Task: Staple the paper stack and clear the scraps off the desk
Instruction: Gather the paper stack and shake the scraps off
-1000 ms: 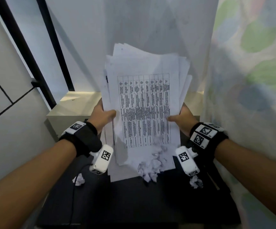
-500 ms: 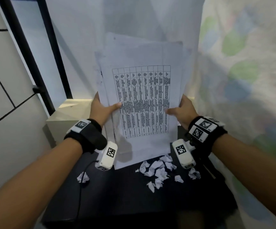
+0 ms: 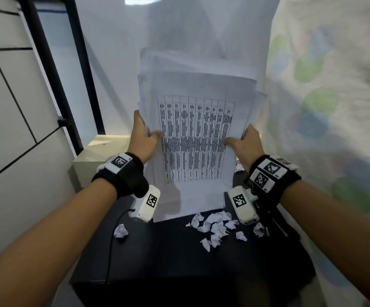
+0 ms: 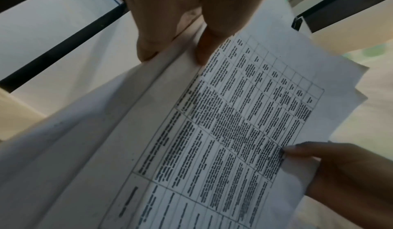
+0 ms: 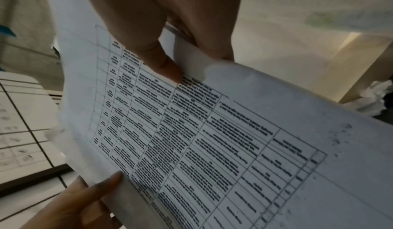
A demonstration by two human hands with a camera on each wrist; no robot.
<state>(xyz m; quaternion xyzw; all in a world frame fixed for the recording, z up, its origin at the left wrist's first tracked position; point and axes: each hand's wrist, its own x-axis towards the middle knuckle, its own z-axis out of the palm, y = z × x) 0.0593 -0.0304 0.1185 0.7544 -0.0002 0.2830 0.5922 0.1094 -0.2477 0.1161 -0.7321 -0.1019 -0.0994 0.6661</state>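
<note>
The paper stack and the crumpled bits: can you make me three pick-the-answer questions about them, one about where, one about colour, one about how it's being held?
1. Where do most of the crumpled scraps lie?
A. On the desk just below the paper stack
B. On top of the stack
C. On the tiled wall

2. What colour is the desk?
A. White
B. Black
C. Green

3. How is the paper stack held?
A. Lying flat, untouched
B. By one hand only
C. Upright, with a hand on each side

Answers:
1. A, the white scraps sit on the desk under the stack's bottom edge.
2. B, the top is dark against the white scraps.
3. C, the left hand grips the left edge and the right hand grips the right edge, thumbs on the printed table.
</note>
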